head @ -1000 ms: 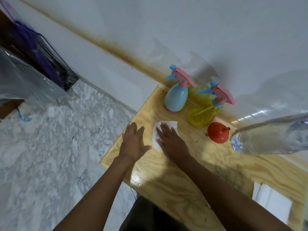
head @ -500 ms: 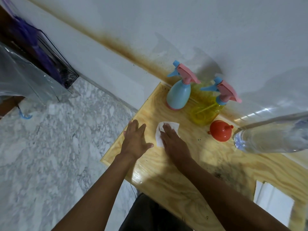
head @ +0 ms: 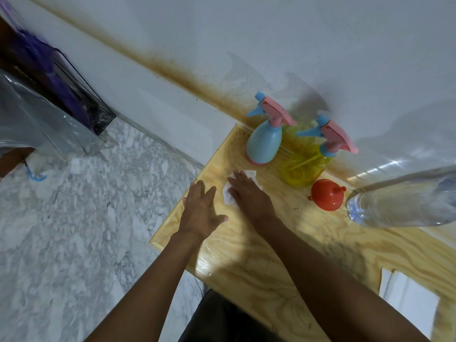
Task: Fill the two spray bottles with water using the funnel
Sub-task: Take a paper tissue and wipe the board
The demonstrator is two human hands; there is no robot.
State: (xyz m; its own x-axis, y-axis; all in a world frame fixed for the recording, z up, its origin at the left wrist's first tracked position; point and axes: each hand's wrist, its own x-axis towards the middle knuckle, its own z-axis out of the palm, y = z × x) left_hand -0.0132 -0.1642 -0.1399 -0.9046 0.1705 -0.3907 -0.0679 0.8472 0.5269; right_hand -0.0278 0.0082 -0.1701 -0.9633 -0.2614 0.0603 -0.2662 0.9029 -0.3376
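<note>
A blue spray bottle (head: 263, 144) and a yellow spray bottle (head: 304, 169), both with pink trigger heads on, stand at the back of the wooden table (head: 308, 243) against the wall. An orange funnel (head: 325, 197) lies mouth-down to the right of the yellow one. A large clear water bottle (head: 404, 206) stands at the right edge. My right hand (head: 246, 193) presses flat on a white tissue (head: 228, 193) in front of the blue bottle. My left hand (head: 201, 211) rests flat on the table's left corner.
The table's left edge drops to a grey marble floor (head: 86, 230). A black wire rack with clear plastic and purple items (head: 49, 99) stands at the far left. White paper sheets (head: 407, 297) lie at the table's near right.
My right hand has slid the tissue slightly toward the wall. The left hand stays flat in place. The view has shifted a little.
</note>
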